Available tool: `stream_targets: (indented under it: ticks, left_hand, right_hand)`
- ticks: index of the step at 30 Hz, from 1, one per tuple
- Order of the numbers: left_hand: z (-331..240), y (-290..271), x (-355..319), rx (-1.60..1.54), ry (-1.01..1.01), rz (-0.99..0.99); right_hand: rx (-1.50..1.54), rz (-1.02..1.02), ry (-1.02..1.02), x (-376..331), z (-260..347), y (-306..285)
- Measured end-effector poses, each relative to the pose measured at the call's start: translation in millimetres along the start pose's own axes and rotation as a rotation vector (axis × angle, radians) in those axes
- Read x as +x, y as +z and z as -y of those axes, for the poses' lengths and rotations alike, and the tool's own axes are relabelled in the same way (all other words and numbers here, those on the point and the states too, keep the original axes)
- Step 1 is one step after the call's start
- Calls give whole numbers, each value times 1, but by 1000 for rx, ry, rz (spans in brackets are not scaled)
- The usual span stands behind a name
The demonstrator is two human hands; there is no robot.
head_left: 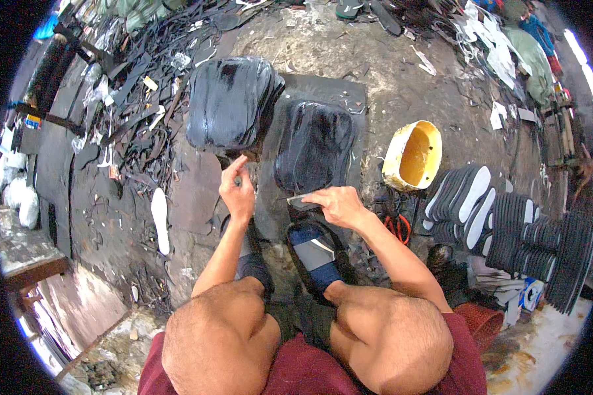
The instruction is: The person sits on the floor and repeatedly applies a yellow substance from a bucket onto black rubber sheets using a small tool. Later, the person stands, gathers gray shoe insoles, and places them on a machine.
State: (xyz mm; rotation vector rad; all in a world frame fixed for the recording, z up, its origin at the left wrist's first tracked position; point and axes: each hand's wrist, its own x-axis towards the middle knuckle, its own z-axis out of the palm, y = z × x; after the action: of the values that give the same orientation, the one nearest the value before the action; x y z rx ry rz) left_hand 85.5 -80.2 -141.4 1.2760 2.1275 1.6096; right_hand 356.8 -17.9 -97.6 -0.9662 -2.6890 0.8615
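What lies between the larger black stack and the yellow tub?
The head view shows a smaller black slab on a dark mat, then stained floor.

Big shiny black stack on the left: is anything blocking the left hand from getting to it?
Nothing visible. The left hand's fingers are right by the near edge of the left black stack; I can't tell whether they touch.

Stained floor [385, 85], worn table [26, 237], bright light [582, 60]
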Motion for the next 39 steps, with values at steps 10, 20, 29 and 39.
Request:
stream_targets:
  ticks: [10, 20, 29, 39]
  left_hand:
    - [-51, 85, -7, 698, 842, 1004]
    - [-129, 24, 206, 314, 723, 157]
    - [-36, -106, 160, 786, 816, 185]
    - [-7, 44, -50, 334, 704, 755]
  right_hand:
    - [875, -1007, 185, 2, -6, -160]
    - [973, -1289, 398, -26, -9, -138]
    - [995, -1221, 387, 3, -26, -130]
    - [-125, -396, 323, 147, -50, -46]
